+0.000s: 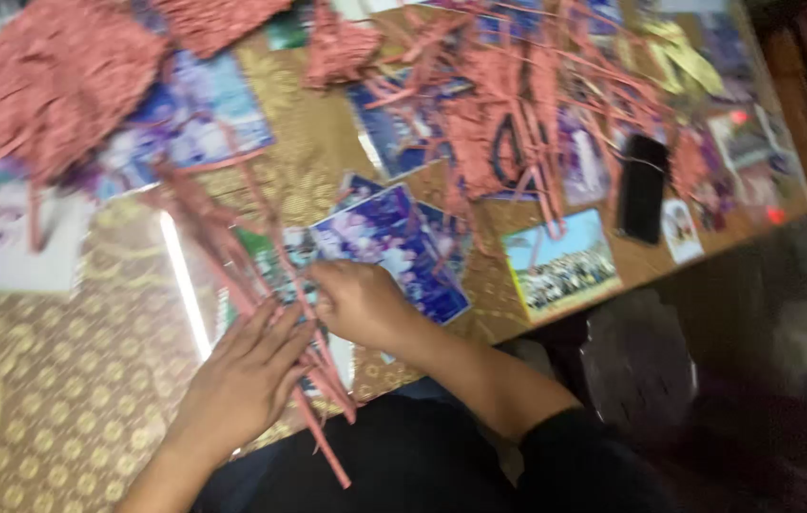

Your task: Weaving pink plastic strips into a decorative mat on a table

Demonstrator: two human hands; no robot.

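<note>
Left hand (247, 375) flat, fingers spread, pinning pink paper strips (313, 380); right hand (358, 302) curled, pinching them beside photo (394, 247); judged gathering step, steady grip needed.

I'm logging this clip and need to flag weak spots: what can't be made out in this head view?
- Right hand: motion blur; its fingertips curl under, so any grip is unclear.
- Left hand: lies flat on the pink paper strips; what is under the palm is hidden.
- Photo prints: blurred, their pictures unreadable.
- Black phone: screen dark, details smeared.
- Pink fringe pile: cut off by the top-left edge.
</note>
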